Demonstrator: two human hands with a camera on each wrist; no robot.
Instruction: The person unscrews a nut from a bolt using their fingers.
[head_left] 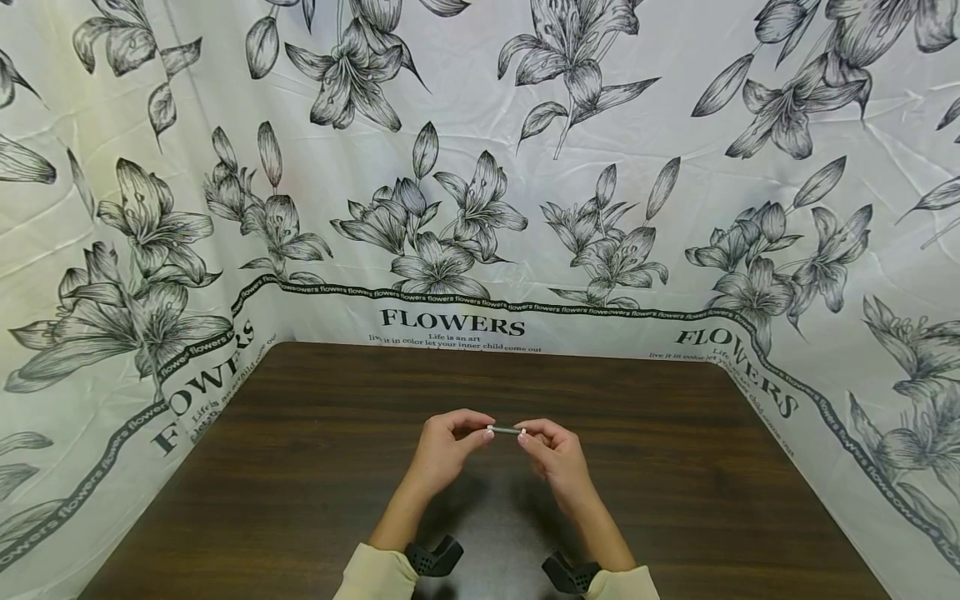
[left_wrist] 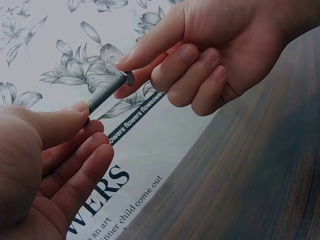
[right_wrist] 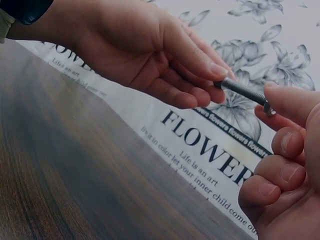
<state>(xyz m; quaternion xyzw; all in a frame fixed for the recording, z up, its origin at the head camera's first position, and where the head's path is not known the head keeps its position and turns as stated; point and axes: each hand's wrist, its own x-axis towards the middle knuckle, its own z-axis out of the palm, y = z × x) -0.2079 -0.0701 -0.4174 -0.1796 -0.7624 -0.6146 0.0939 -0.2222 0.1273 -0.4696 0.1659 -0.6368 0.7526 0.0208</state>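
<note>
Both hands meet above the table around a threaded metal bolt (head_left: 507, 430), held level and crosswise in the head view. My left hand (head_left: 441, 454) pinches its left end between thumb and fingers; a dark end piece shows there in the right wrist view. At the other end sits a small hex nut (left_wrist: 130, 78), silvery and at the tip of the bolt's thread (right_wrist: 245, 91). My right hand (head_left: 557, 463) pinches the nut end between thumb and index finger. Its other fingers are curled in toward the palm in both wrist views.
A dark wood-grain table (head_left: 315, 467) lies under the hands. White cloth (head_left: 450, 150) printed with black flowers and lettering hangs around its back and sides. Black devices (head_left: 435, 557) are strapped at both wrists, by the pale sleeves (head_left: 378, 575).
</note>
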